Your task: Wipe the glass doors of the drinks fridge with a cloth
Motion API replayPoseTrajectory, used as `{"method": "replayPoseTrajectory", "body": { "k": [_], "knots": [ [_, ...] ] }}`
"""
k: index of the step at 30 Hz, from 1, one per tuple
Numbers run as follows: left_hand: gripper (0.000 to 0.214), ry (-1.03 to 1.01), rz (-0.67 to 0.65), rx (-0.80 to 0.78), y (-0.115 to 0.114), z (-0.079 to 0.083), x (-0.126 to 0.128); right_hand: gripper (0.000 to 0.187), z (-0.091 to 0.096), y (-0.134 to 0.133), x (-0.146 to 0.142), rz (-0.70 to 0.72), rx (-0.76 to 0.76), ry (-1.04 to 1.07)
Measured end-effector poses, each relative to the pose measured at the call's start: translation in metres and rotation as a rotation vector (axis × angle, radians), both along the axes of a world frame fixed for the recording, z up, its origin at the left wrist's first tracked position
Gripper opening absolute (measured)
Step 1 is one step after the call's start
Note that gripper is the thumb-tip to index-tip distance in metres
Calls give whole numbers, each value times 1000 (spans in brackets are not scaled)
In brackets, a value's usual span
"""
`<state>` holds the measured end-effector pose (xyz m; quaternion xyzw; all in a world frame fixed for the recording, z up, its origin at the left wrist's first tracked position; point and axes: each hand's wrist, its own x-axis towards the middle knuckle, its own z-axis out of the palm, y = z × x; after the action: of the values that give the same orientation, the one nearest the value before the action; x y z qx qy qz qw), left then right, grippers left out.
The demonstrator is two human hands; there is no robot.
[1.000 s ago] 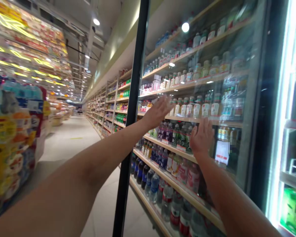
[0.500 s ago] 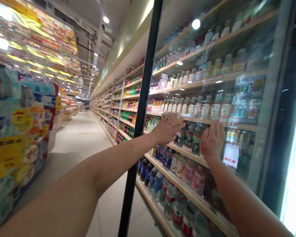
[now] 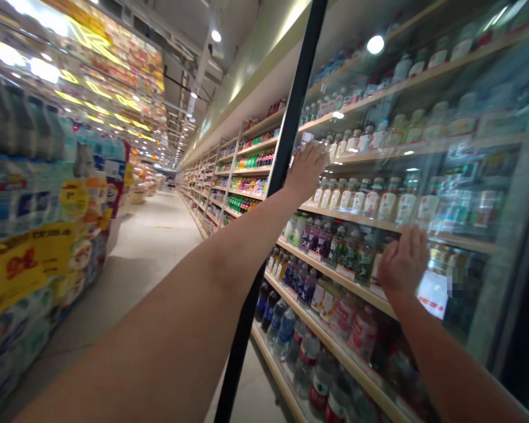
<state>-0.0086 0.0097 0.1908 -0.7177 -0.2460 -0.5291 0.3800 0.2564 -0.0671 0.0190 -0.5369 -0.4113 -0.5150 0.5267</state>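
A glass cooler door [image 3: 423,117] with a black edge frame [image 3: 286,158] stands in front of me. Both my hands press flat on the glass. My left hand [image 3: 306,167] is open, fingers stretched, high on the pane near the black frame. My right hand [image 3: 403,261] is open too, lower and to the right, beside a white label [image 3: 432,294] on the glass. Through the pane I see wooden shelves [image 3: 335,276] packed with drink bottles [image 3: 370,202].
A long shop aisle [image 3: 150,247] runs ahead on the left, lined with more drink shelves [image 3: 229,182]. A stacked display of packaged goods with yellow price signs [image 3: 26,264] stands on the left. Ceiling lights shine overhead.
My left hand has slid upward on the glass, closer to the black frame. My right hand stays low on the pane. The view has shifted, and the lit cooler interior at the right is gone.
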Motion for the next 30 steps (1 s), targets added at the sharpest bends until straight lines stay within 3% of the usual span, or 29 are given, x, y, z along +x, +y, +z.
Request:
{"method": "replayPoseTrajectory", "body": {
  "k": [2,4,7,9,11,15,17,20,23,25,27,30],
  "knots": [
    [53,-28,0,-19,-1,-14,8,58,-1,0,0,-1,1,-6],
    [52,39,-17,-4,-5,-43,14,58,-1,1,0,-1,7,-13],
    [60,349,-52,78,-9,-89,15,57,-1,2,0,-6,30,-25],
    [57,554,-49,123,-9,-103,11,57,-2,4,1,-14,50,-42],
    [58,574,-25,148,-6,-98,4,57,-2,5,3,-20,65,-62],
    [69,138,-58,126,3,-54,-1,57,-3,9,8,-28,83,-91],
    [68,9,-102,93,6,-41,2,57,-3,9,9,-40,88,-94],
    [64,93,-69,59,1,-55,9,57,-3,8,9,-51,84,-89],
    [61,410,9,133,-10,-94,11,57,-3,6,6,-44,78,-94],
    [60,670,9,246,-14,-112,8,57,-3,5,5,-40,79,-93],
    [59,804,8,307,-15,-109,4,58,-3,6,5,-32,86,-89],
    [57,640,41,216,-11,-72,2,59,-4,9,8,-15,100,-86]
  ]
}}
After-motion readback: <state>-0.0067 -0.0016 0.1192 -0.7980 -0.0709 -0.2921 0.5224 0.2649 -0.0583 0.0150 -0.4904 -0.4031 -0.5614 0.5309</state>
